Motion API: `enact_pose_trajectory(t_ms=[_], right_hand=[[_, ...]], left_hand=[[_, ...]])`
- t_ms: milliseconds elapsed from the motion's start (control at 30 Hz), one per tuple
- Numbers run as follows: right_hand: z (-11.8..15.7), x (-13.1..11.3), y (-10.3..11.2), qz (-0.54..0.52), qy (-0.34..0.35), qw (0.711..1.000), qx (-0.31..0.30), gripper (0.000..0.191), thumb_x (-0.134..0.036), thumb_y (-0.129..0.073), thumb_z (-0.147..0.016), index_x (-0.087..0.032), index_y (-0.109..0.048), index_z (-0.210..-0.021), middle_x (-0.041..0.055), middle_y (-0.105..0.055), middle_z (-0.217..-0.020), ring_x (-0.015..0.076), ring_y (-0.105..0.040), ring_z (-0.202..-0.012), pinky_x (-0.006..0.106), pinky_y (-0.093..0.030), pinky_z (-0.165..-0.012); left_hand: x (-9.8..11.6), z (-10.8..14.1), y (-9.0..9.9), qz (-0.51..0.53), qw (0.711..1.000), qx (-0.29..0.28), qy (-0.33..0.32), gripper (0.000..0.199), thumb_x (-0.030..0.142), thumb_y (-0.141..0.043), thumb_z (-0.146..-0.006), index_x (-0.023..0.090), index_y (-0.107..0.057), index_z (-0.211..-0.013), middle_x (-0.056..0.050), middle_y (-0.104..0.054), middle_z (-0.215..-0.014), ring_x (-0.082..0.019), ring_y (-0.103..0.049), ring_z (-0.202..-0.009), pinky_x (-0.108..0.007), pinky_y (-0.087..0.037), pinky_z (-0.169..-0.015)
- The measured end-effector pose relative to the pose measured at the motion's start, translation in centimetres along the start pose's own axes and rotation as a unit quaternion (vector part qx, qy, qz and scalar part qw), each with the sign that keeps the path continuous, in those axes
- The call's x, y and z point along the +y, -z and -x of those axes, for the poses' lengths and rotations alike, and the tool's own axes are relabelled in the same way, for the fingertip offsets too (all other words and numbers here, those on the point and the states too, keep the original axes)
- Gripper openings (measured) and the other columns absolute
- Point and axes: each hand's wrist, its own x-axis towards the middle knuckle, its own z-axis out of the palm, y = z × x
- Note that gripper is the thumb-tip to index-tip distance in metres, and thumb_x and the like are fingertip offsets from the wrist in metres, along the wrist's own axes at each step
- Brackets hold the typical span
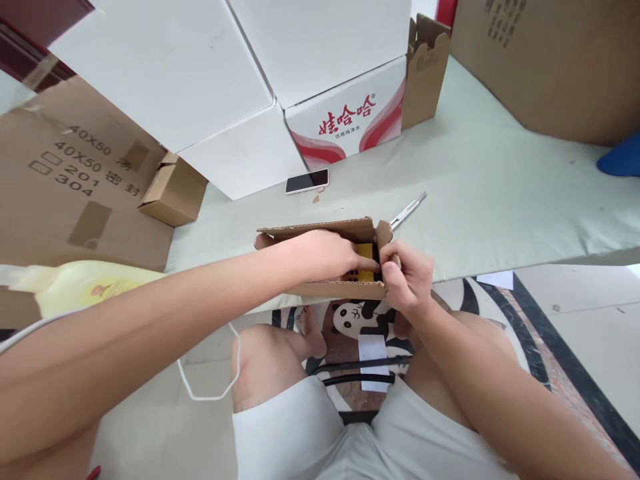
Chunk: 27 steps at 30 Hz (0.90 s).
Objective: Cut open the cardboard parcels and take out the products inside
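Note:
A small open cardboard box (325, 289) sits at the table's near edge, its flaps raised. Inside it shows a yellow item (367, 253) with dark markings, partly covered by my left hand (333, 257). That hand reaches down into the box with the index finger stretched toward the right end; its other fingers are mostly hidden. My right hand (407, 273) is closed around the box's right end flap. Just behind that end lies a utility knife (409, 211) with a silvery body. A phone (307, 181) rests face up farther back.
White cartons (345, 120) are stacked at the back. Large brown cartons stand at left (65, 173) and right (550, 67). A smaller brown box (175, 190) is beside the left carton. A pale yellow bottle (90, 283) lies near my left forearm.

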Motion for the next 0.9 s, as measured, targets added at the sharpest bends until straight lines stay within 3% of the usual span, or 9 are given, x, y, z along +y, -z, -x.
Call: enact_pose_trajectory(t_ms=[100,300,700,900], right_hand=[[0.2,0.2,0.0,0.006,-0.020,1.000,0.016,0.021,-0.024,-0.045,-0.094,-0.022,-0.047,-0.074,-0.0061,-0.040,-0.053,0.0091,-0.034,-0.046,0.025,-0.027,-0.047],[0.5,0.6,-0.2,0.001,-0.045,0.998,0.032,0.023,-0.026,-0.041,-0.097,-0.023,-0.047,-0.075,-0.0055,-0.037,-0.054,0.0105,-0.030,-0.048,0.027,-0.024,-0.049],[0.7,0.7,-0.4,0.007,-0.070,0.996,0.047,0.021,-0.028,-0.041,-0.097,-0.023,-0.051,-0.079,-0.0033,-0.038,-0.061,0.0127,-0.033,-0.054,0.028,-0.028,-0.052],[0.6,0.7,-0.8,0.019,-0.081,0.995,0.061,0.023,-0.029,-0.038,-0.097,-0.023,-0.052,-0.079,-0.0032,-0.039,-0.061,0.0129,-0.034,-0.054,0.028,-0.028,-0.051]], left_hand=[[0.1,-0.4,0.4,-0.031,0.997,-0.068,-0.001,0.052,0.020,-0.054,-0.096,0.044,-0.056,-0.142,0.001,-0.077,-0.103,-0.022,-0.070,-0.085,-0.030,-0.044,-0.068],[-0.1,-0.4,0.6,-0.091,0.991,-0.095,0.002,0.048,0.017,-0.054,-0.096,0.038,-0.059,-0.139,-0.002,-0.077,-0.097,-0.021,-0.069,-0.079,-0.030,-0.039,-0.063],[-1.7,2.5,0.5,-0.072,0.997,-0.042,0.002,0.031,0.021,-0.056,-0.094,0.030,-0.070,-0.120,-0.004,-0.073,-0.092,-0.019,-0.065,-0.073,-0.031,-0.036,-0.058],[-2.5,5.4,1.6,-0.047,0.997,-0.017,0.063,0.047,0.022,-0.048,-0.095,0.040,-0.064,-0.135,-0.002,-0.069,-0.088,-0.019,-0.062,-0.072,-0.029,-0.035,-0.059]])
